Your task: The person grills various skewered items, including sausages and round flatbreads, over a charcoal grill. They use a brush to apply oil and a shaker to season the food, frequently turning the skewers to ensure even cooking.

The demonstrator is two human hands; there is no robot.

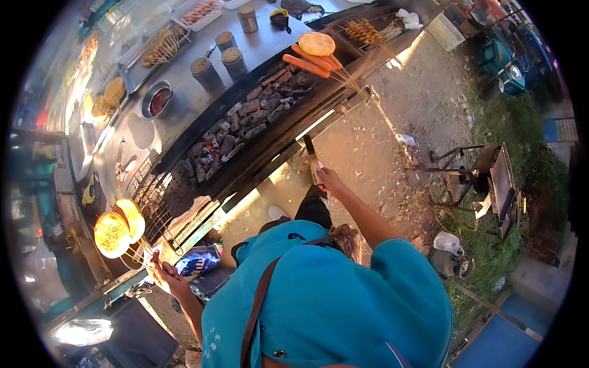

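Observation:
My left hand (168, 276) grips thin skewers at the lower left. They carry two round, seasoned flatbreads (112, 234), held up beside a wire grill rack (152, 193). In my right hand (329, 179) is a narrow flat tool (314, 165), pale near the fingers and black at its far end; its exact kind is unclear. That hand is over the ground, just outside the charcoal grill's near edge. A long charcoal trough (248, 115) runs diagonally before me, with a few coals glowing red. Sausage skewers (307, 64) and a round flatbread (316, 43) rest across its far right end.
Behind the trough, a metal worktop (184, 103) holds several lidded shakers (205, 73), a metal bowl of red sauce (156, 99) and a tray of skewers (161, 46). More skewers (363, 34) lie at the right end. A metal stand (483, 179) occupies the ground at right.

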